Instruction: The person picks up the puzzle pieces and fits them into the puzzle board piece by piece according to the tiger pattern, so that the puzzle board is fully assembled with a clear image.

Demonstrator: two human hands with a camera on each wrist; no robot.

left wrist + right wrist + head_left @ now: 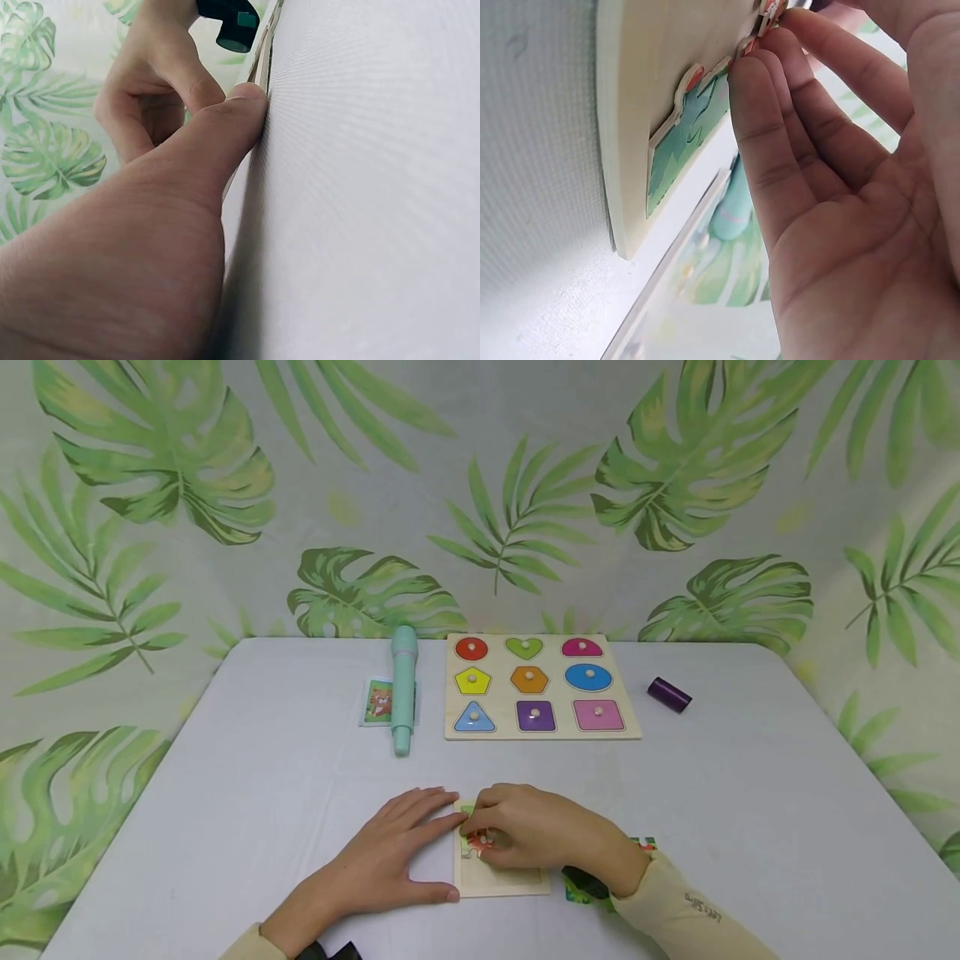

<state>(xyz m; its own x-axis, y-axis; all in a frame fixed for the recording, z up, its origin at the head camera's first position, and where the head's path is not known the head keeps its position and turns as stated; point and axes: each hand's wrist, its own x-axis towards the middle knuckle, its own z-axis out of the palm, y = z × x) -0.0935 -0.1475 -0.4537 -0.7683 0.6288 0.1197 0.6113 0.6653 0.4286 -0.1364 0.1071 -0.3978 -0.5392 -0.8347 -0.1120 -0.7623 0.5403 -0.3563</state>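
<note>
We locate the wooden puzzle board (502, 887) at the lower centre of the frame, flat on the bench (300, 793). The printed orange puzzle piece (478, 842) is at the board's left part, beneath the right fingers. In the right wrist view, a green printed section (682, 142) lies within the board's recess, beside bare wood.

Hands: the left hand (397, 843) is spread, its fingers extended and its fingertips and thumb touching the board's left edge; it grasps nothing. The right hand (528, 827) has its fingers bent, and we read it as pinching the orange piece between thumb and fingertips; the exact contact is partly hidden.

Handling: we judge the piece light, thin and stiff, with a smooth printed face that may slip under dry fingers. Hold it by opposite cut edges and avoid levering on its narrow tabs, which could chip. The board also looks light and may slide on the cloth, so brace it at a side edge.

Clearances: the board's raised border limits sideways travel; lift above it. A printed green item (579, 895) lies just right of the board, below the right wrist. The mint-green cylinder (403, 693) and the shape board (495, 697) stand well beyond, at upper centre. The most room is at left.
</note>
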